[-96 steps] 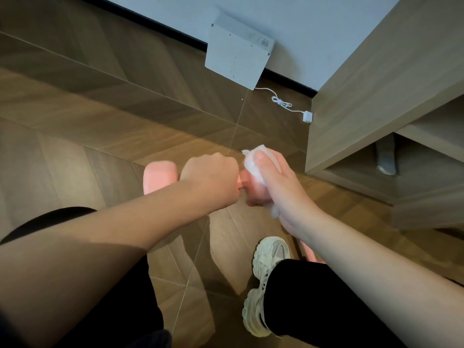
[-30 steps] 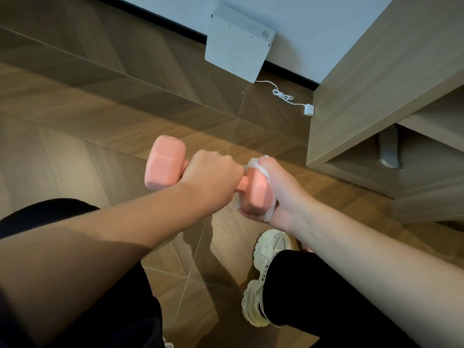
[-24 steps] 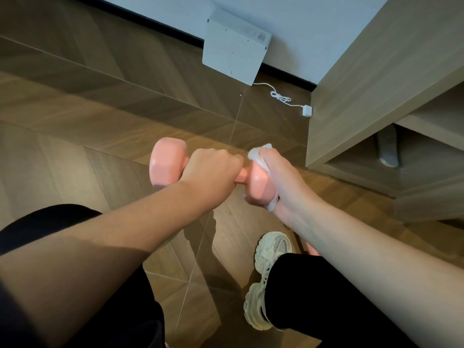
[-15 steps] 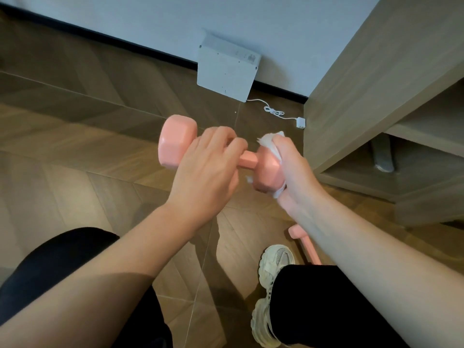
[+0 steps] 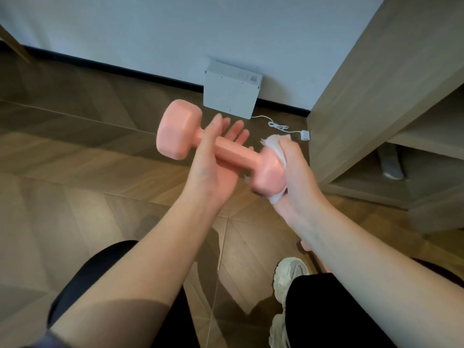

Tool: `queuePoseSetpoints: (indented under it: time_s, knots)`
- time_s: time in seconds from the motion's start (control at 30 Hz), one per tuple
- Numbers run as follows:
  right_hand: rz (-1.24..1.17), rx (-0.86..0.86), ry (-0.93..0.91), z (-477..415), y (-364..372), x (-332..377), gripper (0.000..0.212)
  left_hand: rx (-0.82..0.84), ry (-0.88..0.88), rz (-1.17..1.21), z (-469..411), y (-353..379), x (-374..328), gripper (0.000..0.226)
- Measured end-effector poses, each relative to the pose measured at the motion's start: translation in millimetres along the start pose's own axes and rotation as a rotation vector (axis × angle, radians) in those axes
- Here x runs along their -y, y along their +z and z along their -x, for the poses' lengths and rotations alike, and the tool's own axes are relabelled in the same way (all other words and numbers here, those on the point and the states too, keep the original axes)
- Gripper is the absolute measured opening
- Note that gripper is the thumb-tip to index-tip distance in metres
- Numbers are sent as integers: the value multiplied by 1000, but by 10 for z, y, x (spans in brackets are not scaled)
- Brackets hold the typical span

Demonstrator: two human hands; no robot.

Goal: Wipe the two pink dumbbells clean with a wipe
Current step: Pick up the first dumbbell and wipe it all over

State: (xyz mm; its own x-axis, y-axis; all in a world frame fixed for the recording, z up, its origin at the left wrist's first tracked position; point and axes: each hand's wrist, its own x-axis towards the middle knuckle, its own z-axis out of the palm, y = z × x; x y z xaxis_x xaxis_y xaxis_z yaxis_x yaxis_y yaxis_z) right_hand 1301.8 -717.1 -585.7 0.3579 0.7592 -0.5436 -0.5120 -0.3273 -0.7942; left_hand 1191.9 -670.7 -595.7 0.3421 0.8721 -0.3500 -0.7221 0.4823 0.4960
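Observation:
A pink dumbbell (image 5: 179, 129) is held in the air, tilted with its left head up and away from me. My left hand (image 5: 213, 169) is open under the handle, fingers spread and pointing up; the bar rests across the palm. My right hand (image 5: 297, 177) grips the dumbbell's right head through a white wipe (image 5: 275, 145), which wraps the far side of that head. A small piece of the second pink dumbbell (image 5: 304, 245) shows on the floor, mostly hidden under my right forearm.
A wooden cabinet (image 5: 364, 96) with an open lower shelf stands to the right, a grey object (image 5: 390, 164) inside it. A white box (image 5: 231, 92) leans on the wall, with a white cable and plug (image 5: 305, 135) beside it. My white shoe (image 5: 288, 275) rests on the wooden floor.
My left hand has let go of the handle and opened its fingers. The dumbbell has risen and tilted, left head higher, while the right hand keeps the wipe on the right head.

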Motion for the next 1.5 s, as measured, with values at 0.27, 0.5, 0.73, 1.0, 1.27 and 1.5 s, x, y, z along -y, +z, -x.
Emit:
queuePoseSetpoints:
  time_s: [0.27, 0.5, 0.73, 1.0, 1.27, 1.5]
  knots:
    - [157, 131, 209, 135, 156, -305, 37, -248, 119, 214, -6, -176, -122, 37]
    - [154, 236, 535, 136, 130, -253, 41, -29, 124, 25, -1, -217, -196, 37]
    - [265, 337, -14, 222, 161, -390, 39, -167, 121, 286, -57, -286, -281, 34]
    - [29, 276, 476, 146, 108, -229, 44, 121, 122, 46, 50, -261, -248, 34]
    - [397, 277, -236, 233, 190, -341, 21, -175, 157, 170, 25, -189, -251, 25]
    - [595, 193, -376, 221, 193, -475, 38, -246, 148, 211, 65, -294, -236, 30]
